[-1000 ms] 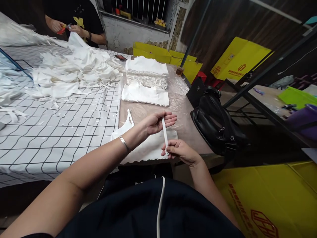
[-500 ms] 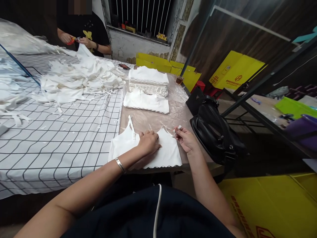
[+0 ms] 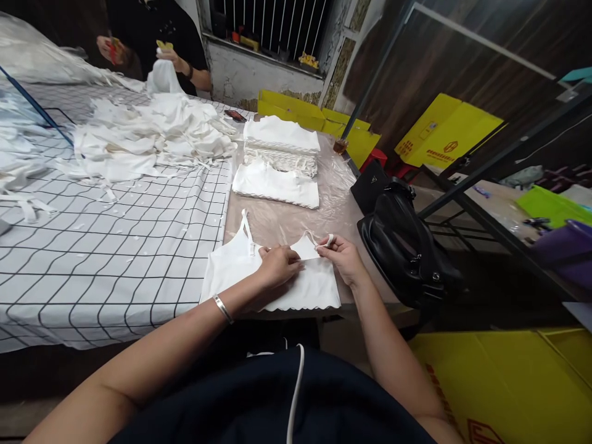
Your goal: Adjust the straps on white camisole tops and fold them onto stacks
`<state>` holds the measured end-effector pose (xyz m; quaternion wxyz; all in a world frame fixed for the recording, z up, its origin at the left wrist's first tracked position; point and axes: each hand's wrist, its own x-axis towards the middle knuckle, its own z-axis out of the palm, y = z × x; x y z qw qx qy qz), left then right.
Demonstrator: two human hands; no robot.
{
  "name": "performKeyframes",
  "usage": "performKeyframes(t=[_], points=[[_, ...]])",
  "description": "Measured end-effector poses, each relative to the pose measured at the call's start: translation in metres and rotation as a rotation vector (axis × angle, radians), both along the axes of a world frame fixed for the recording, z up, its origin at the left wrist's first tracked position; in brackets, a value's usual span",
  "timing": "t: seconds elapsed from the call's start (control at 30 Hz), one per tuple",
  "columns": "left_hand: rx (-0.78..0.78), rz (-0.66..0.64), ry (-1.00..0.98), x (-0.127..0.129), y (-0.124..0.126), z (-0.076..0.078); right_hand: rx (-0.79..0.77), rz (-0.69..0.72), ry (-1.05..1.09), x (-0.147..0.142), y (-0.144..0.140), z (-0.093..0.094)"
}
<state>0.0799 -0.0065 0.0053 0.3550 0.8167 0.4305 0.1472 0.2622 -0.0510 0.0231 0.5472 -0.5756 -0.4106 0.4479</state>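
A white camisole top (image 3: pixel 231 271) with a scalloped hem lies flat at the table's front edge. Its left strap (image 3: pixel 246 225) stands up in a loop above the fabric. My left hand (image 3: pixel 279 265), a silver bangle on its wrist, rests on the middle of the top with fingers curled together at the neckline. Between the thumb and fingers of my right hand (image 3: pixel 345 256) is the right shoulder strap (image 3: pixel 330 240), its looped end poking up. The left hand's fingertips are partly hidden.
Folded white tops (image 3: pixel 280 145) are stacked behind. Loose white garments (image 3: pixel 152 135) heap on the checked cloth (image 3: pixel 139 271), where a co-worker (image 3: pixel 161 37) holds red-handled scissors and white fabric. A black handbag (image 3: pixel 402 246) sits at the right edge; yellow boxes (image 3: pixel 448 129) stand beyond.
My right hand has drawn slightly left with the strap, and the top's right upper part now lies folded down. The co-worker's hands have moved apart, lifting a white piece.
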Motion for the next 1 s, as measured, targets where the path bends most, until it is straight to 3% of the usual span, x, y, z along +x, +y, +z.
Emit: performKeyframes(t=[0.17,0.33,0.63,0.77,0.83,0.9,1.0], points=[[-0.028,0.009,-0.043,0.001,-0.001,0.000,0.075,0.178,-0.282,0.000,0.005,-0.011],[-0.009,-0.003,-0.046,0.001,-0.002,0.002,0.065,0.272,-0.361,-0.001,0.004,-0.009],[-0.016,-0.010,-0.046,0.002,-0.002,-0.001,0.059,0.279,-0.439,-0.010,0.002,-0.006],[-0.004,-0.024,-0.008,0.004,0.000,0.000,0.049,0.221,-0.358,-0.019,0.005,-0.009],[0.079,-0.019,0.063,0.003,-0.005,0.002,-0.020,0.194,-0.256,-0.023,0.007,-0.008],[0.259,-0.002,0.126,-0.001,-0.014,0.001,-0.107,0.166,-0.116,-0.025,0.009,-0.006],[0.510,-0.194,0.124,-0.012,-0.036,-0.009,-0.205,0.146,0.092,-0.023,0.020,0.000]])
